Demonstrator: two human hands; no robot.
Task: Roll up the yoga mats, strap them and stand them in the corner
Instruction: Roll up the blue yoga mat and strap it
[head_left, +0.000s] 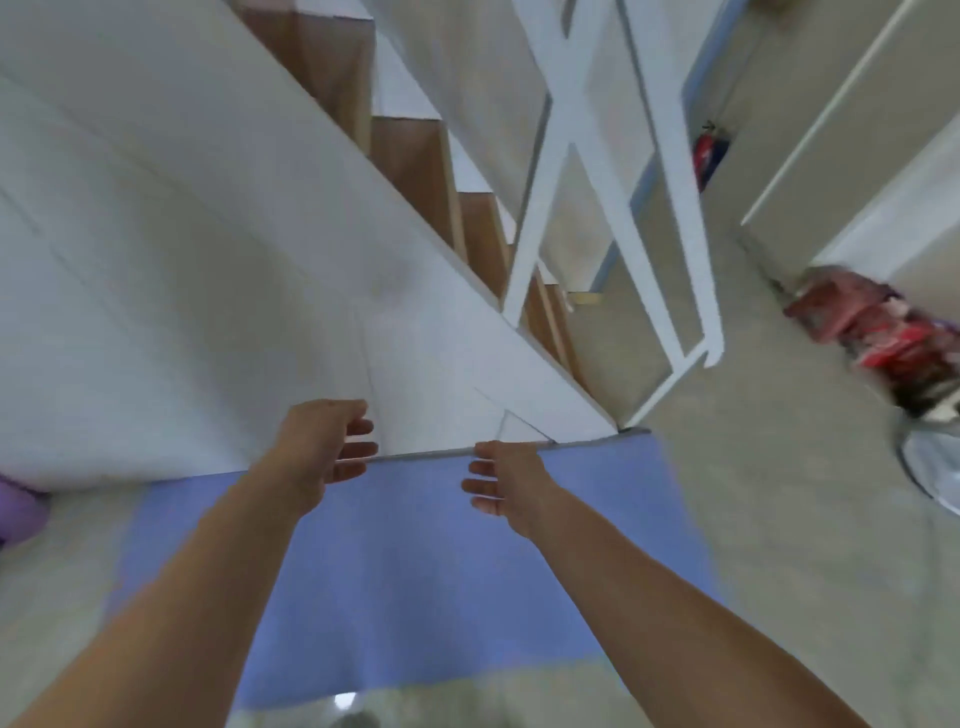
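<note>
A blue yoga mat (415, 571) lies flat and unrolled on the floor, its far edge against the white side panel of a staircase. My left hand (324, 449) hovers over that far edge with fingers loosely curled and holds nothing. My right hand (501, 480) hovers over the same edge a little to the right, fingers relaxed and spread, also holding nothing. At the far left edge a purple object (18, 514) shows, perhaps another mat; it is mostly cut off.
The white stair panel (208, 286) with wooden steps (410, 166) rises just beyond the mat. A white metal railing (675, 260) stands right of the stairs. A red-and-dark pile (883, 338) and a round silver object (935, 462) lie on the floor at right.
</note>
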